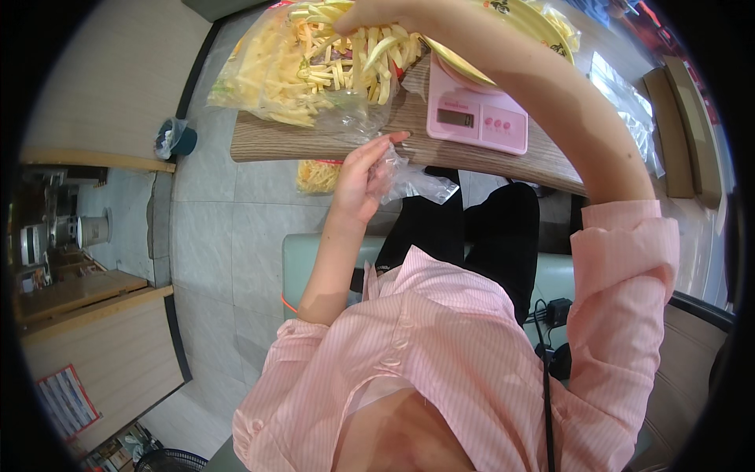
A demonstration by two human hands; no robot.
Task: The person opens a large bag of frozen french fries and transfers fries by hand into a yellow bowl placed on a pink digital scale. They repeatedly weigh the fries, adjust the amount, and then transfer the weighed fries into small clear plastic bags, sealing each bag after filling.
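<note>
A large clear plastic bag (253, 88) of pale cut potato fries (330, 76) lies on its side at the table's left end. My right hand (374, 15) reaches across to it and grips some fries at the top of the picture, where part of the hand is cut off. Below the table edge, my left hand (363, 174) holds a crumpled clear plastic bag (422, 183) against its palm, fingers pointing right. A pink kitchen scale (478, 118) reading 0 carries a yellow plate (551, 32), partly hidden by my right forearm.
The wood-grain table (271, 138) ends at the left above a tiled floor. Another pack of fries (317, 176) shows below the edge. Clear plastic film (625, 106) and cardboard (669, 130) lie at the right. A small lined bin (184, 140) stands left.
</note>
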